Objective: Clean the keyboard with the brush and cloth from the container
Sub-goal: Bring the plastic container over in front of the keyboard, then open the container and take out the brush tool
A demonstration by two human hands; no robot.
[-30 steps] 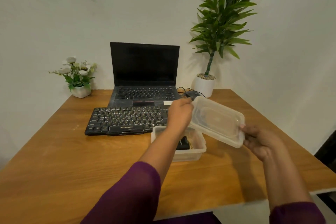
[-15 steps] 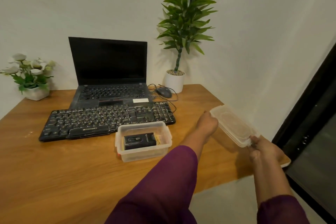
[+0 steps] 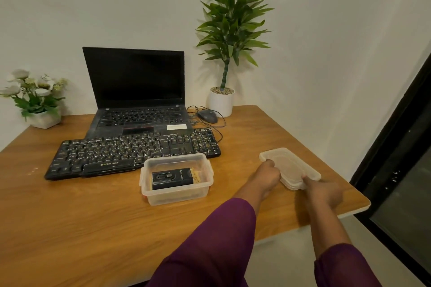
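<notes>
Wooden counter (image 3: 93,228) across the lower view, set against a white wall. At the middle of its far edge, an open black laptop (image 3: 137,81) with a dark screen. Toward the far right corner, a tall green potted plant (image 3: 231,21) in a white pot. Just in front of the laptop and pressed up to its front edge, the black keyboard (image 3: 130,151), lying flat, slightly slanted, left end closer to the near edge. Purple sleeves (image 3: 210,247) reaching in from the near edge. Near the far left corner, a small white flower pot (image 3: 45,119) with pale blooms. Just in front of the keyboard's right half, almost touching it, the clear plastic container (image 3: 177,196), uncovered and upright on the counter. To its right, apart from it and close to the right edge, the translucent lid (image 3: 289,163), gripped from two sides: left hand (image 3: 265,178) with fingers curled round the lid's left rim, right hand (image 3: 323,190) curled over its near end. Whether resting on the wood or held just above it: cannot tell. Inside the container, a black case (image 3: 171,178) lying flat. Beside the plant's pot, a dark mouse (image 3: 207,116) with its cable looping toward the keyboard. In the container, just right of the case, a tan piece (image 3: 196,175), too small to identify.
</notes>
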